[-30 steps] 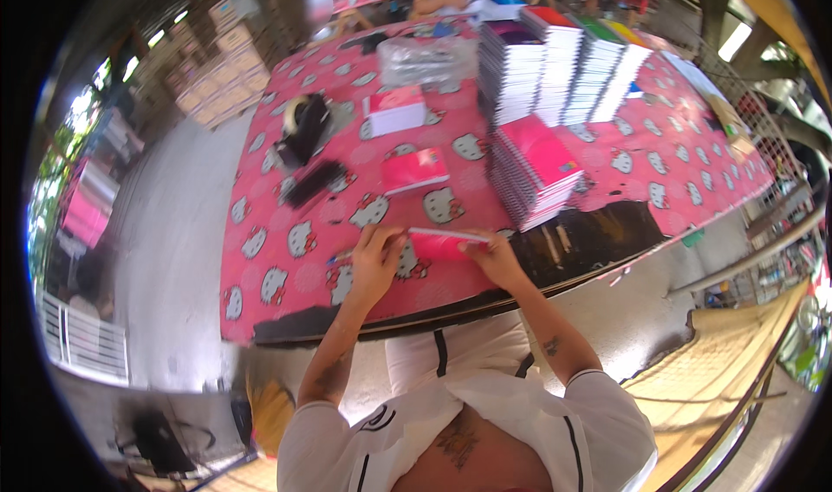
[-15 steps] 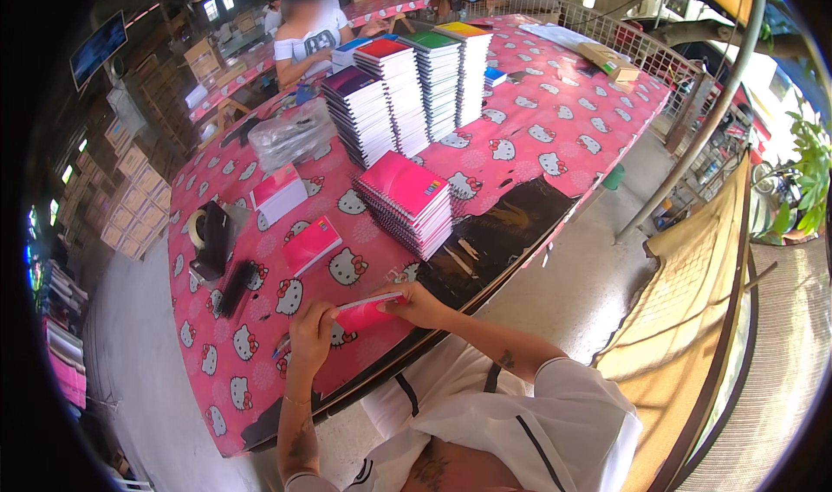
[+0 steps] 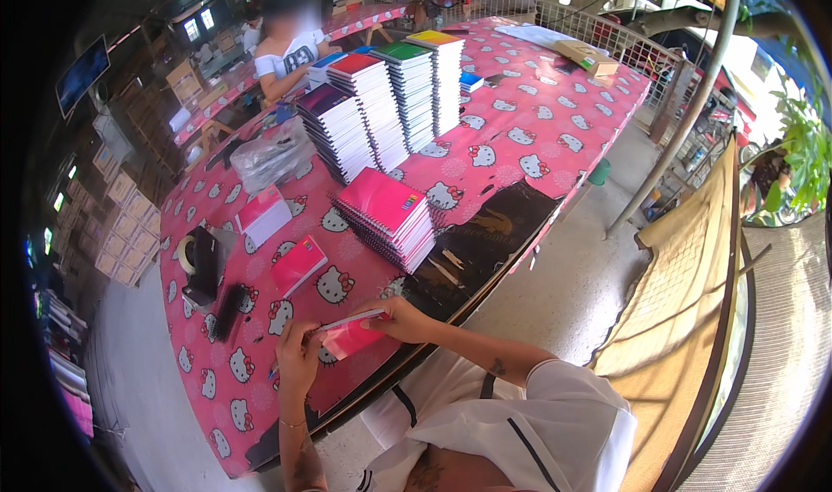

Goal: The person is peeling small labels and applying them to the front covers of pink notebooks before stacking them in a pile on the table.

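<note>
Above the near edge of the table I hold a small pink notebook (image 3: pixel 354 336) between both hands, its white page edge uppermost and its glossy cover tilted toward me. My left hand (image 3: pixel 297 353) pinches its left end, and my right hand (image 3: pixel 402 320) grips the right end with the thumb over the cover. Just beyond lie a small pink notebook (image 3: pixel 299 265) and a small pink-topped pad stack (image 3: pixel 263 215). A stack of larger pink spiral notebooks (image 3: pixel 386 204) stands ahead of my right hand.
Tall spiral-notebook stacks (image 3: pixel 381 102) rise behind, beside a clear plastic bag (image 3: pixel 270 156). At left are a black tape dispenser (image 3: pixel 201 262) and a black brush (image 3: pixel 229 312). A worn dark patch (image 3: pixel 494 223) marks the pink tablecloth (image 3: pixel 520 137). A person (image 3: pixel 290 59) sits across the table.
The pink notebook has tipped so that more of its cover faces me, while both hands keep hold of it. The whole view has shifted slightly.
</note>
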`<action>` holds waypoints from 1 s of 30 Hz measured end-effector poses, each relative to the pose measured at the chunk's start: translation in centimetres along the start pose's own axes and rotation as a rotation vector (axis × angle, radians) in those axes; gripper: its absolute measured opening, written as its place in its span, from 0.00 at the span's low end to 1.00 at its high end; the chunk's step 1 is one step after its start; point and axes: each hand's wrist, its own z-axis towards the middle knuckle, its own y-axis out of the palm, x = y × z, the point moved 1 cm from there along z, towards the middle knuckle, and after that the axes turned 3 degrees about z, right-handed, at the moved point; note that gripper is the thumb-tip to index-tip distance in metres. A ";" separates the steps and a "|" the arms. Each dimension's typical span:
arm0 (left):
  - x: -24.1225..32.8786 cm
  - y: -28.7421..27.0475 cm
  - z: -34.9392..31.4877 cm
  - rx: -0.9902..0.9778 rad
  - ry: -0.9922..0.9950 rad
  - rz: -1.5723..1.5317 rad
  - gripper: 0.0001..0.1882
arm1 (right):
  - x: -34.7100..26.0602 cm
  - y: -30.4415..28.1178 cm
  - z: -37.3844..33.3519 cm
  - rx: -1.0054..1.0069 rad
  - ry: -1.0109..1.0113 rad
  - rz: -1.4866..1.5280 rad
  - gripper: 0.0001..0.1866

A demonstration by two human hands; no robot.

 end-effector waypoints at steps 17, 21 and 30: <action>-1.1 -0.5 -1.2 -0.045 -0.049 0.064 0.10 | 2.3 0.3 0.9 -0.104 0.138 0.128 0.17; -2.3 -0.6 -2.0 -0.058 -0.067 0.090 0.15 | 2.0 0.9 1.2 -0.127 0.146 0.110 0.17; 1.6 5.7 -4.5 0.053 -0.073 0.887 0.40 | -1.4 2.0 1.1 0.145 0.082 0.092 0.16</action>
